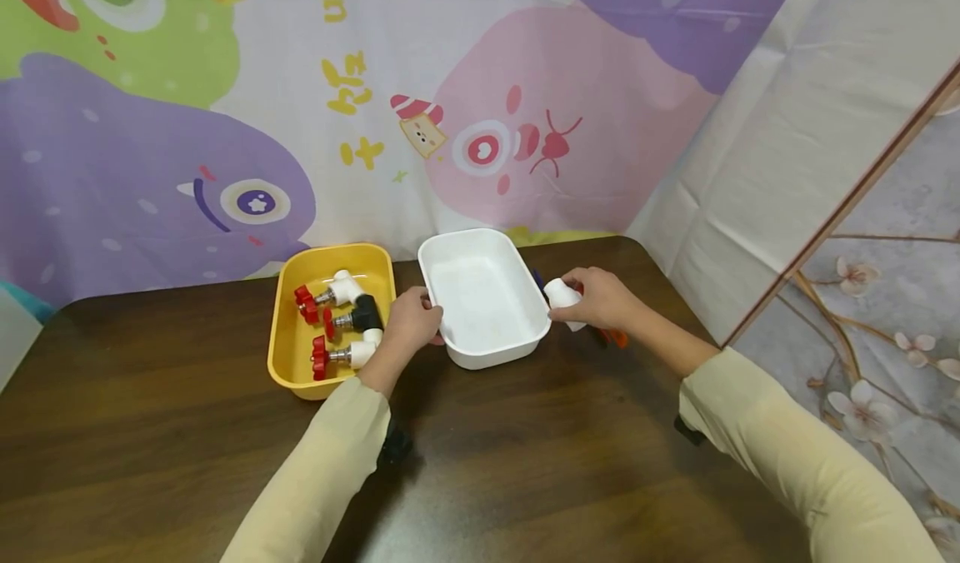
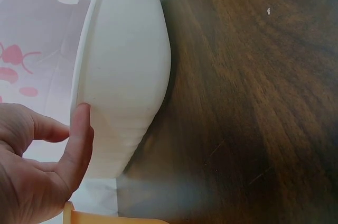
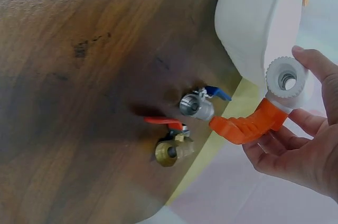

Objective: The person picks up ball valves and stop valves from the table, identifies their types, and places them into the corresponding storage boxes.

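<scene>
A white plastic ball valve [image 3: 274, 87] with an orange lever [image 3: 248, 124] is held between the thumb and fingers of my right hand [image 1: 603, 298]. In the head view the valve is beside the right rim of a white tray [image 1: 487, 356]. My left hand [image 1: 408, 321] pinches the tray's left rim, one finger against the outer wall in the left wrist view. Nothing lies inside the tray. On the table under my right hand are a silver ball valve [image 3: 195, 108] with a blue lever and a brass ball valve [image 3: 166, 152] with a red lever.
Left of the white tray stands a yellow tray [image 1: 279, 355]. It holds several white and black valves with red handwheels [image 1: 320, 356]. A patterned cloth [image 1: 510, 88] hangs behind the brown table [image 1: 525, 455], and a floral panel [image 1: 885, 296] stands at the right.
</scene>
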A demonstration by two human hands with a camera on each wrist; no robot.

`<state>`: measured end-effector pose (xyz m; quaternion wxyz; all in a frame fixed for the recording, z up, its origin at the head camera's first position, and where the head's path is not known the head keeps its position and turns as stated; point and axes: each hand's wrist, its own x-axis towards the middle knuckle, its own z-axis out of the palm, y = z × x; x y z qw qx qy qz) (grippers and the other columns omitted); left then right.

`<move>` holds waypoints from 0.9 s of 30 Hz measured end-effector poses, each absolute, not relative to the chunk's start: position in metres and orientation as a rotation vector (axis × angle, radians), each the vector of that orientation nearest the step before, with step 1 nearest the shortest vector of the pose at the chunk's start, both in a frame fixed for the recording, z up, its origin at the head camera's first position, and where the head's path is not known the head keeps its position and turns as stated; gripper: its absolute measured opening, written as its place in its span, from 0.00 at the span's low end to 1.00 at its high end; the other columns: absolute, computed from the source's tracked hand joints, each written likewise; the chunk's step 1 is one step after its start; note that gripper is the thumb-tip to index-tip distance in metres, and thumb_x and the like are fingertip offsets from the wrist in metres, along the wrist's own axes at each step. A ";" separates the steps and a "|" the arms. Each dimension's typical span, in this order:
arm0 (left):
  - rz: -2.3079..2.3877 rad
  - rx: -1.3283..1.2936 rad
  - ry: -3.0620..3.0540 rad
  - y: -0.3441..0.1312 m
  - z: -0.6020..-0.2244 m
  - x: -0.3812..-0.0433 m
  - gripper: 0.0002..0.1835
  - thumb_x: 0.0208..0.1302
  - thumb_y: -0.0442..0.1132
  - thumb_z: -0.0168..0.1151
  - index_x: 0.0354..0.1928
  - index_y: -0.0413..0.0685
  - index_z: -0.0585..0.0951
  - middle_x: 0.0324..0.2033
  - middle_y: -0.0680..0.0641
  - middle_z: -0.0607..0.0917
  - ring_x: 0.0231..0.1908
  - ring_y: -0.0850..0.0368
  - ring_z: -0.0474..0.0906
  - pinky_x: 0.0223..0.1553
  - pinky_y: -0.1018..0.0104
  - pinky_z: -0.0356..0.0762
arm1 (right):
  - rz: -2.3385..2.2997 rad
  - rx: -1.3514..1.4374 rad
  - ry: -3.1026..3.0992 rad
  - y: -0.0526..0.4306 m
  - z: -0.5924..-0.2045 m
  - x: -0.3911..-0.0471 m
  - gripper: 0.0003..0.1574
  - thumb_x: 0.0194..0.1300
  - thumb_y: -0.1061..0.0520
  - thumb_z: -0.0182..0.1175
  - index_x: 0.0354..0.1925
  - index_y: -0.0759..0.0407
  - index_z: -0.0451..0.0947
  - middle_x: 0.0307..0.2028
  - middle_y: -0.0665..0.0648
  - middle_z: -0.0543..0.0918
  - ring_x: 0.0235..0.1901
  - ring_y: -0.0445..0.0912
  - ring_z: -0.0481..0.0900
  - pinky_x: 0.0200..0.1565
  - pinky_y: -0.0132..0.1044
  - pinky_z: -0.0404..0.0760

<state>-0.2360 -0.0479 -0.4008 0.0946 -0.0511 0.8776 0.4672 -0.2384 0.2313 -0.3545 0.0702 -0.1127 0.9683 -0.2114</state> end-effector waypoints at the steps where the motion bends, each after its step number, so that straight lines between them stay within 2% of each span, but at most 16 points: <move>1: 1.389 -0.152 2.600 -0.048 -0.401 -0.236 0.21 0.65 0.37 0.49 0.58 0.36 0.67 0.40 0.39 0.75 0.21 0.56 0.81 0.30 0.64 0.84 | -0.635 -0.342 2.913 0.230 -0.354 -0.239 0.41 0.49 0.43 0.68 0.55 0.65 0.72 0.43 0.62 0.79 0.40 0.52 0.76 0.42 0.42 0.79; 5: 1.422 -0.156 2.578 -0.047 -0.401 -0.237 0.21 0.64 0.36 0.49 0.58 0.36 0.67 0.40 0.39 0.74 0.21 0.56 0.81 0.33 0.59 0.84 | -0.627 -0.358 2.921 0.225 -0.352 -0.242 0.40 0.49 0.43 0.68 0.54 0.65 0.73 0.43 0.62 0.80 0.40 0.51 0.76 0.44 0.42 0.78; 17: 1.443 -0.162 2.553 -0.047 -0.402 -0.238 0.23 0.64 0.36 0.49 0.60 0.36 0.66 0.41 0.39 0.75 0.23 0.55 0.81 0.35 0.58 0.84 | -0.618 -0.399 2.954 0.212 -0.348 -0.252 0.39 0.46 0.44 0.70 0.52 0.64 0.76 0.36 0.59 0.79 0.36 0.50 0.74 0.39 0.37 0.75; 27: 1.454 -0.162 2.559 -0.047 -0.400 -0.235 0.23 0.64 0.36 0.48 0.61 0.36 0.66 0.41 0.39 0.75 0.23 0.54 0.82 0.35 0.57 0.84 | -0.629 -0.422 2.931 0.201 -0.347 -0.256 0.39 0.47 0.44 0.71 0.53 0.63 0.76 0.38 0.60 0.80 0.37 0.49 0.74 0.39 0.36 0.75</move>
